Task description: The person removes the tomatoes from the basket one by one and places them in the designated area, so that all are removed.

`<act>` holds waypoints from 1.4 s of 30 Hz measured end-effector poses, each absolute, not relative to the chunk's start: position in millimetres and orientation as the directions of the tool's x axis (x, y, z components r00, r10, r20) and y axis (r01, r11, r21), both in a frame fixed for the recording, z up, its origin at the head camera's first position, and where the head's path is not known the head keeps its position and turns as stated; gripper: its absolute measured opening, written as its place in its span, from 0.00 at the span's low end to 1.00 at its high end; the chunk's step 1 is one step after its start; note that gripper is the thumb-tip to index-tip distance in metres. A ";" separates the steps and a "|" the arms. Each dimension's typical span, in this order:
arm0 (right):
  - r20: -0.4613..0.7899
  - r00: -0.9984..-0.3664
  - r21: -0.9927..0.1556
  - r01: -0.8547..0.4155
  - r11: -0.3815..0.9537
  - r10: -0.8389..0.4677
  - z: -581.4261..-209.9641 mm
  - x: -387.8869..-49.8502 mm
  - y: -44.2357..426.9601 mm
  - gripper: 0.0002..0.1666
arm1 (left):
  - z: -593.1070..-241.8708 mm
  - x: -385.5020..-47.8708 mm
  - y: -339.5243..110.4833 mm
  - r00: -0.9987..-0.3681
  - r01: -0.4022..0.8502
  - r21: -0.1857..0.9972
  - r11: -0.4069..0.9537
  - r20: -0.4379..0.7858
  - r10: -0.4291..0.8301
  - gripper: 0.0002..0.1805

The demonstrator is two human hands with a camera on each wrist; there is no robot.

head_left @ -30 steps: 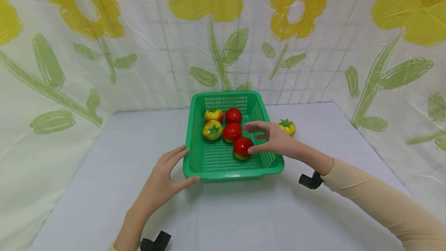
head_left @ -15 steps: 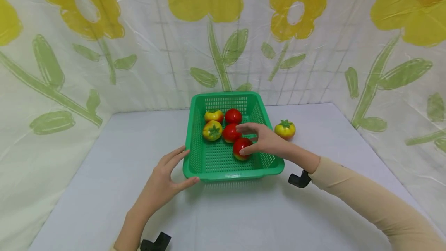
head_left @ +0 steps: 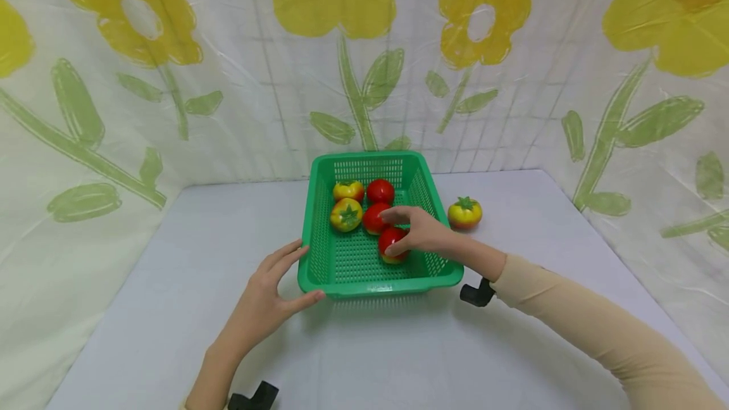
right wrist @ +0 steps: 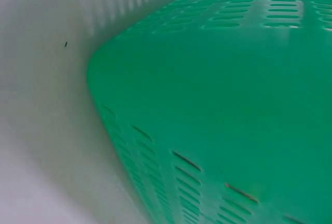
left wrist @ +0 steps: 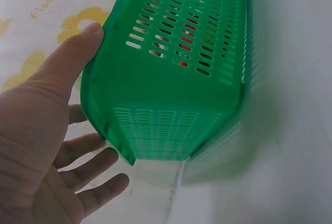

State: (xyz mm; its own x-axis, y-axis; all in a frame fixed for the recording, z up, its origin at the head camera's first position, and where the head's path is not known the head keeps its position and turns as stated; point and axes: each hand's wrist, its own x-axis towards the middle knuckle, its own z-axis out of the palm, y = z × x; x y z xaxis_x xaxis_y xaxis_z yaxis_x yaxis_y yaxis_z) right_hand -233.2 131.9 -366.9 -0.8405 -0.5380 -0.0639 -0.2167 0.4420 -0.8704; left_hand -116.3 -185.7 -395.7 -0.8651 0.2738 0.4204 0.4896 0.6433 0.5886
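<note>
A green plastic basket (head_left: 347, 286) stands on the table, holding several tomatoes. My left hand (head_left: 264, 302) rests at its near left corner, fingers spread and thumb at the front rim, as the left wrist view also shows (left wrist: 31, 136). Inside the basket, my right hand (head_left: 424, 233) hovers around the nearest red tomato (head_left: 388, 240), thumb in front of it and fingers above its far side. A second red tomato (head_left: 373, 219) is partly behind those fingertips. Another red tomato (head_left: 380, 190) and two yellow ones (head_left: 346, 215) sit farther back. The right wrist view shows only the basket's outside (right wrist: 207, 94).
One yellow tomato (head_left: 464, 214) with a green calyx lies on the white table (head_left: 228, 226), just right of the basket. A flower-printed curtain (head_left: 239, 68) hangs behind the table and along its sides.
My right hand has moved left and slightly down, from the nearest red tomato's right side to over it. More of the yellow tomato outside now shows. The left hand has stayed in place.
</note>
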 end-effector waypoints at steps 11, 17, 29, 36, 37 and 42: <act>-0.083 -0.842 -0.877 -0.193 0.440 -0.534 -366.4 -231.4 126.6 0.39 | -395.5 -115.8 -186.3 -0.869 0.484 0.602 0.636 0.413 0.270 0.44; -0.077 -0.834 -0.870 -0.211 0.445 -0.546 -367.7 -231.8 127.5 0.37 | -395.5 -116.2 -185.5 -0.870 0.484 0.607 0.630 0.413 0.269 0.43; -0.080 -0.794 -0.838 -0.273 0.472 -0.603 -372.8 -231.9 124.6 0.32 | -397.7 -117.8 -186.3 -0.861 0.496 0.596 0.632 0.429 0.272 0.44; -0.092 -0.805 -0.826 -0.267 0.496 -0.587 -372.0 -231.1 122.7 0.33 | -397.9 -117.0 -186.7 -0.861 0.497 0.599 0.628 0.431 0.270 0.44; -0.094 -0.806 -0.822 -0.269 0.503 -0.585 -371.8 -230.8 122.5 0.33 | -398.0 -116.9 -186.7 -0.861 0.497 0.599 0.627 0.431 0.271 0.44; -0.110 -0.810 -0.807 -0.266 0.528 -0.576 -371.8 -230.6 122.2 0.33 | -397.9 -117.4 -186.7 -0.860 0.500 0.601 0.623 0.432 0.272 0.43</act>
State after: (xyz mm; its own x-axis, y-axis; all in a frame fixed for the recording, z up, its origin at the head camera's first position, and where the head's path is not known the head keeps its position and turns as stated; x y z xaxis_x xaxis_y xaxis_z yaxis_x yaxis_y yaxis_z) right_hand -230.6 122.2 -371.8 -0.8100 -0.5760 -0.1104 -0.2656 0.5282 -0.8065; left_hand -117.4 -186.7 -397.9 -0.8597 0.2721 0.4323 0.4997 0.6234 0.6015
